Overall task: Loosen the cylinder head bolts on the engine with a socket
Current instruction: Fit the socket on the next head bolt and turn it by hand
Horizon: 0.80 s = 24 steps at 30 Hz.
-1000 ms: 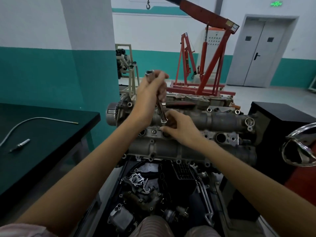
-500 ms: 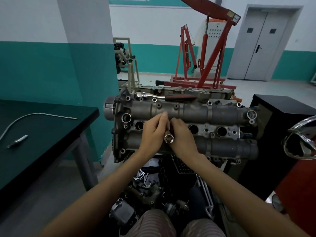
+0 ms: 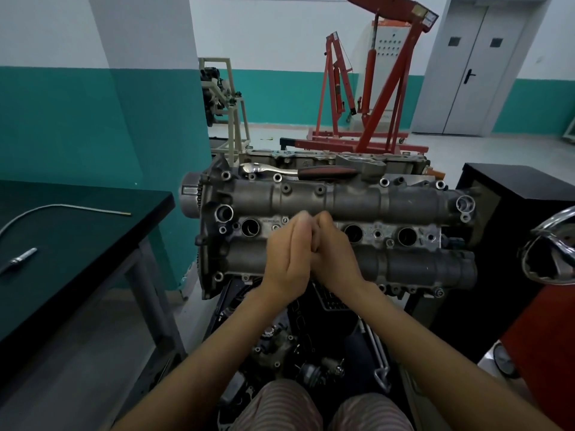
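While the engine [image 3: 357,206] lies across the view with its long axis running left to right, the whole job sits within easy reach, straight ahead of the person. Its row of round wells runs along that same axis, between the upper and lower cam housings. The ratchet [image 3: 298,172] rests on the far top edge of the engine, also lying left to right, chrome head to the left and dark red grip to the right; it is beyond both hands and untouched, with the grip end nearer the right side.

Both hands meet over the middle of the well row. The left hand [image 3: 287,256] and right hand [image 3: 334,253] press together, fingertips touching and pointing away toward the ratchet. Whether they enclose anything cannot be told: no socket shows between them, and how the fingers curl on the hidden side is not visible.

My judgement is that the next move turns on reaching forward and slightly up, over the upper housing, and the right hand is better placed for the grip.
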{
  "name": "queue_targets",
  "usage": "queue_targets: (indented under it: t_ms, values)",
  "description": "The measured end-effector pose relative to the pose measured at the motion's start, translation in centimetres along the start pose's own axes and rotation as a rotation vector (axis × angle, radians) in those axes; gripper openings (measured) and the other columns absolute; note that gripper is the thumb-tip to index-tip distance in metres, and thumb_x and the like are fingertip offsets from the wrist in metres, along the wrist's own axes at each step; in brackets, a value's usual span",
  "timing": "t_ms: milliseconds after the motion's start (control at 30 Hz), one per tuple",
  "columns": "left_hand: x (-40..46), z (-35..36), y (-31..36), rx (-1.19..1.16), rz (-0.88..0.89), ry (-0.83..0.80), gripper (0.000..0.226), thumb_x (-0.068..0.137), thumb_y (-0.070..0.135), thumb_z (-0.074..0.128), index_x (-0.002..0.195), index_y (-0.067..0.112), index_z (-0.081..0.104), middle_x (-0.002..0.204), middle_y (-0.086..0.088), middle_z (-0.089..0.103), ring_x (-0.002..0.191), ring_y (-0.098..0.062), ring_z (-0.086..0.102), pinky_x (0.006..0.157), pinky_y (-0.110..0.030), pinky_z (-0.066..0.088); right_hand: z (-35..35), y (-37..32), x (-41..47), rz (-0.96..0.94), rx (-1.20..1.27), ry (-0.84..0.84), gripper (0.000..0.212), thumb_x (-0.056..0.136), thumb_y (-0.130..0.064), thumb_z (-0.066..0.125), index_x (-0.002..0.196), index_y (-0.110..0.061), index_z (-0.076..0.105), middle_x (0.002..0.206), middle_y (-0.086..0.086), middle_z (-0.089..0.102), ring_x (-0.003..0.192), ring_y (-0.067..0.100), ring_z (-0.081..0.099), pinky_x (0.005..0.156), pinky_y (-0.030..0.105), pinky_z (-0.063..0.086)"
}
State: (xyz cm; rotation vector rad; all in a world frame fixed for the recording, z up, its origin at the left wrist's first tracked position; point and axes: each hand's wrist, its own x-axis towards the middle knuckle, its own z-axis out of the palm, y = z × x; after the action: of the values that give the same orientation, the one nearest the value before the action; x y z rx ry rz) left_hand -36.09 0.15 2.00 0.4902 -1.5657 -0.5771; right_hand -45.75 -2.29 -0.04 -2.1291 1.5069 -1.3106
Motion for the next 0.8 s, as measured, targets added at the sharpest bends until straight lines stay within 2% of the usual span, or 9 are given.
queue_targets:
  t_ms: [133, 233, 333, 400, 467, 533, 600, 700, 800]
  values:
    - [0.5, 0.3, -1.5, 0.02, -0.086, 0.023, 0.036, 0.095, 0.03, 0.023, 0.065, 0.018, 0.04, 0.058, -0.002, 0.038, 0.054, -0.004, 0.034, 0.053, -0.018, 0.03, -0.6, -0.1, -0.2, -0.035, 0.049, 0.04, 0.033, 0.079, -0.021, 0.065, 0.075, -0.028, 0.033, 0.065, -0.01, 0.048, 0.059, 0.015, 0.05, 0.054, 0.039, 0.041]
    - [-0.2, -0.1, -1.4, 0.044, -0.09, -0.042, 0.035, 0.097, 0.032, 0.025, 0.07, 0.019, 0.042, 0.065, 0.001, 0.043, 0.061, -0.011, 0.04, 0.06, -0.023, 0.035, -0.8, 0.1, 0.3, -0.099, -0.03, 0.038, 0.029, 0.081, -0.017, 0.064, 0.075, -0.02, 0.035, 0.065, -0.008, 0.045, 0.06, 0.017, 0.046, 0.055, 0.04, 0.038]
    - [-1.0, -1.6, -1.5, 0.121, -0.052, -0.166, 0.014, 0.093, 0.029, 0.038, 0.094, 0.022, 0.051, 0.085, 0.005, 0.056, 0.08, -0.01, 0.054, 0.074, -0.025, 0.043, -0.6, 0.5, 0.6, -0.118, -0.03, -0.004, 0.026, 0.082, -0.016, 0.063, 0.078, -0.015, 0.038, 0.07, 0.002, 0.051, 0.066, 0.026, 0.052, 0.058, 0.038, 0.039]
    - [-1.6, -2.4, -1.8, 0.203, -0.014, -0.228, 0.028, 0.091, 0.022, 0.048, 0.119, 0.025, 0.047, 0.105, 0.0, 0.061, 0.097, -0.016, 0.059, 0.086, -0.03, 0.047, -0.5, 0.8, 0.7, -0.117, 0.018, -0.04, 0.017, 0.083, -0.014, 0.064, 0.085, -0.009, 0.047, 0.082, 0.007, 0.058, 0.08, 0.027, 0.057, 0.066, 0.038, 0.043]
    - [-1.8, -2.7, -2.0, 0.276, -0.008, -0.195, 0.039, 0.092, 0.009, 0.049, 0.13, 0.016, 0.046, 0.12, -0.006, 0.061, 0.109, -0.017, 0.059, 0.094, -0.031, 0.048, -0.3, 1.0, 0.8, -0.157, 0.025, -0.031, 0.017, 0.08, -0.012, 0.065, 0.09, -0.007, 0.053, 0.088, 0.004, 0.06, 0.084, 0.024, 0.058, 0.07, 0.032, 0.043]
    - [-1.7, -2.8, -1.9, 0.347, 0.01, -0.082, 0.034, 0.089, 0.005, 0.055, 0.122, 0.008, 0.058, 0.116, -0.003, 0.065, 0.106, -0.011, 0.062, 0.09, -0.033, 0.051, -0.2, 1.0, 0.9, -0.146, 0.008, -0.018, 0.02, 0.078, -0.016, 0.066, 0.091, -0.008, 0.053, 0.089, 0.004, 0.06, 0.083, 0.022, 0.057, 0.069, 0.034, 0.043]
    - [-1.3, -3.1, -1.7, 0.4, 0.061, 0.005, 0.022, 0.082, 0.009, 0.068, 0.103, 0.004, 0.068, 0.099, 0.0, 0.07, 0.09, -0.01, 0.067, 0.076, -0.035, 0.055, 0.0, 1.1, 0.9, -0.121, -0.015, -0.012, 0.027, 0.077, -0.023, 0.068, 0.096, -0.012, 0.053, 0.093, 0.002, 0.06, 0.087, 0.019, 0.057, 0.07, 0.037, 0.045]
    - [-0.1, -3.1, -1.1, 0.54, 0.061, 0.021, 0.028, 0.072, 0.026, 0.078, 0.075, 0.005, 0.059, 0.074, -0.005, 0.065, 0.067, -0.016, 0.061, 0.059, -0.032, 0.049, 0.0, 1.1, 0.8, -0.057, -0.04, 0.032, 0.028, 0.074, -0.027, 0.071, 0.091, -0.018, 0.05, 0.086, -0.003, 0.058, 0.078, 0.015, 0.055, 0.062, 0.031, 0.041]
    - [0.5, -2.9, -1.0, 0.559, 0.055, -0.062, 0.035, 0.073, 0.032, 0.078, 0.083, 0.008, 0.054, 0.08, -0.003, 0.056, 0.072, -0.014, 0.052, 0.064, -0.021, 0.043, 0.0, 1.2, 0.7, -0.015, -0.03, 0.044, 0.022, 0.078, -0.022, 0.066, 0.078, -0.018, 0.044, 0.077, 0.002, 0.059, 0.07, 0.022, 0.055, 0.057, 0.032, 0.037]
